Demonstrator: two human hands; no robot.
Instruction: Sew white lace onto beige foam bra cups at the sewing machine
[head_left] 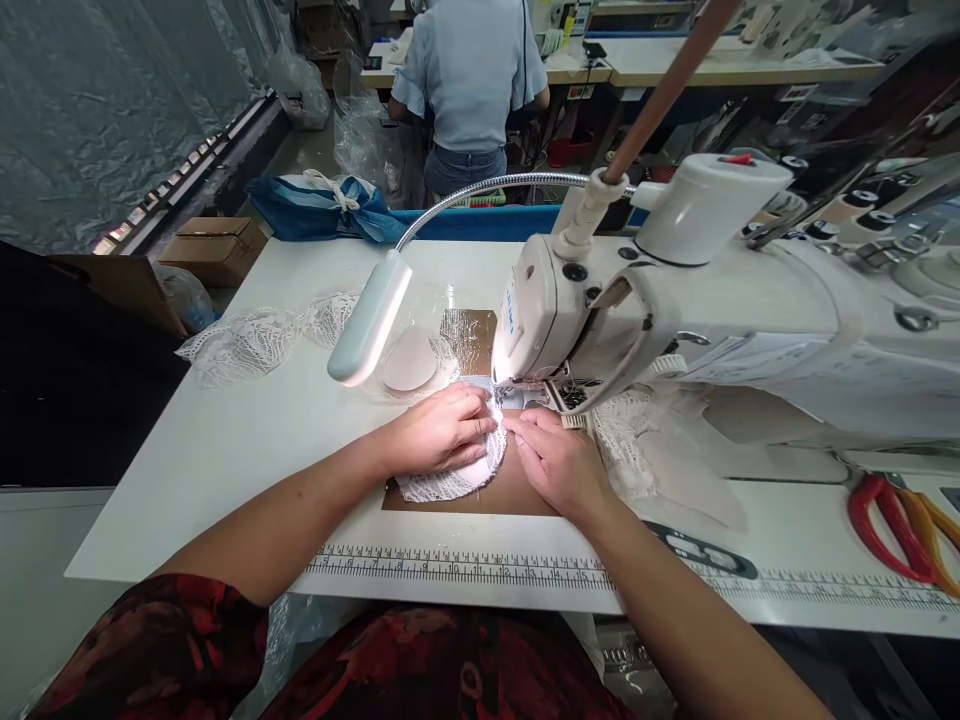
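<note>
A white lace cup piece (450, 482) with a curved, scalloped edge lies under the needle area of a white sewing machine (536, 300). My left hand (442, 428) rests flat on this lace, its fingers stretched toward the presser foot. On the other side, my right hand (559, 460) has its fingers together at the lace's right edge, close to the foot. Its fingertips appear pinched on that edge, though the thumb is partly hidden. A brown plate (525, 490) lies beneath the lace. The needle itself is too small to make out.
A lamp (371, 318) on a bendable neck hangs left of the machine head. More lace pieces (251, 345) lie at the left, others (626, 440) at the right. Red-and-orange-handled scissors (892, 525) lie far right, past a black tool (701, 550). A person (480, 80) sits ahead.
</note>
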